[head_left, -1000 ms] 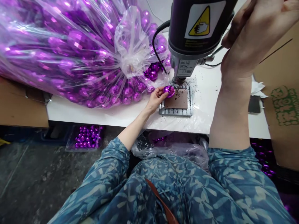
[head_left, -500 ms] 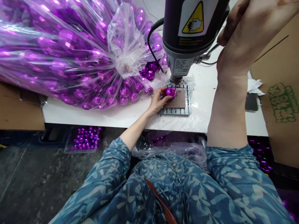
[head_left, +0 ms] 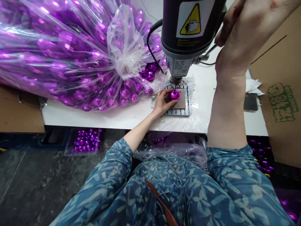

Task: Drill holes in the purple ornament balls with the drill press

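My left hand [head_left: 163, 103] pinches a shiny purple ball [head_left: 175, 94] between thumb and fingers. The ball rests on a brown board [head_left: 181, 104] that lies on the metal base plate [head_left: 189, 110]. Directly over the ball is the chuck and bit of a drill press [head_left: 176, 80], the bit meeting the ball's top. High on the right, my right hand [head_left: 237, 28] is beside the black drill housing [head_left: 188, 47], fingers curled; what they hold is hidden behind the hand and the housing.
A big clear bag of purple balls [head_left: 70, 59] covers the table's left side. On the white table [head_left: 113, 119], dark shavings surround the base. Cardboard boxes stand left and right. A phone [head_left: 250, 102] and white tissue lie at right. A clear tray of small purple balls [head_left: 86, 141] is below.
My left hand has moved slightly right with the ball, which now sits under the bit. The view has shifted a little. My right hand stays beside the drill.
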Available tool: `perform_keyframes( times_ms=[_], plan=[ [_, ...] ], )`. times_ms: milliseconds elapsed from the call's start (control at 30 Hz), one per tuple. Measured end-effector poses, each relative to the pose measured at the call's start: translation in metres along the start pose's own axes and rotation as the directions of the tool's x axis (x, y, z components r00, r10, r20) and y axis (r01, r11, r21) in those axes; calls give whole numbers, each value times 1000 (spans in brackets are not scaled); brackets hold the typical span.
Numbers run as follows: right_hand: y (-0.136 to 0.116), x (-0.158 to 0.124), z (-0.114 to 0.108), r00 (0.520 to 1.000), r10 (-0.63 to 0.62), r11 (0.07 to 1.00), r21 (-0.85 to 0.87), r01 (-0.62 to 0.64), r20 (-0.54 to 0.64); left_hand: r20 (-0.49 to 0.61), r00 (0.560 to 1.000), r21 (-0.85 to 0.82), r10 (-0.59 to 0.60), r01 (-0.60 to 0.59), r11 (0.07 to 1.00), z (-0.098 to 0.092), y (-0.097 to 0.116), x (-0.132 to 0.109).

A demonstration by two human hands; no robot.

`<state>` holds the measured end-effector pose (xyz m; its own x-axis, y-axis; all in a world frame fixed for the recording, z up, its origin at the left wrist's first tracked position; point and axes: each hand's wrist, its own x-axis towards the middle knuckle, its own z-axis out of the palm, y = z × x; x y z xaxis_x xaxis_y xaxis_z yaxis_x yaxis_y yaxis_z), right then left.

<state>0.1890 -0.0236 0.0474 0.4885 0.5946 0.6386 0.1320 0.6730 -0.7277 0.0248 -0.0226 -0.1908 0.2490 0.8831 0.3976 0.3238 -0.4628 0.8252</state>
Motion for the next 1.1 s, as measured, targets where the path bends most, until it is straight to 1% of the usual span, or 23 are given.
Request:
perform_keyframes(
  times_ms=[67, 100, 167, 233, 333, 400, 500, 667, 767, 900, 1000, 1100],
  plan=[
    [2, 1, 0, 998, -69, 996, -62, 69, -11, 25, 1000, -25, 6, -5, 1000, 1, -2, 1],
    [4, 0, -1, 995, -94, 994, -64, 93, -25, 31, 999, -31, 7, -6, 999, 1, -3, 1],
    [7, -8, -2, 989, -136, 991, -6, 136, -64, 31, 1000, -33, 7, -6, 999, 1, -5, 2],
    [9, -21, -4, 973, -199, 977, 59, 207, -114, 29, 1000, -34, 9, -8, 999, 1, -6, 2],
    [12, -44, -6, 952, -246, 961, 83, 264, -180, 32, 999, -35, 15, -13, 999, 1, -8, 2],
    [13, -56, -8, 945, -248, 960, 80, 270, -213, 33, 999, -31, 18, -17, 999, 2, -9, 2],
    [17, -67, -12, 942, -250, 959, 80, 273, -223, 33, 999, -33, 25, -24, 999, 2, -9, 2],
    [34, -70, -16, 933, -286, 942, 115, 315, -218, 29, 999, -39, 42, -41, 998, 2, -9, 1],
    [50, -69, -17, 908, -318, 926, 116, 359, -272, 32, 999, -37, 40, -38, 999, 1, -10, 1],
    [72, -69, -20, 878, -349, 916, 77, 393, -327, 37, 999, -27, 35, -34, 999, 2, -10, 1],
    [82, -71, -23, 873, -349, 926, 17, 377, -340, 27, 999, -33, 36, -35, 999, 2, -11, 1],
    [83, -75, -25, 883, -337, 939, -44, 342, -328, 21, 999, -40, 34, -33, 999, 3, -10, 1]
  ],
)
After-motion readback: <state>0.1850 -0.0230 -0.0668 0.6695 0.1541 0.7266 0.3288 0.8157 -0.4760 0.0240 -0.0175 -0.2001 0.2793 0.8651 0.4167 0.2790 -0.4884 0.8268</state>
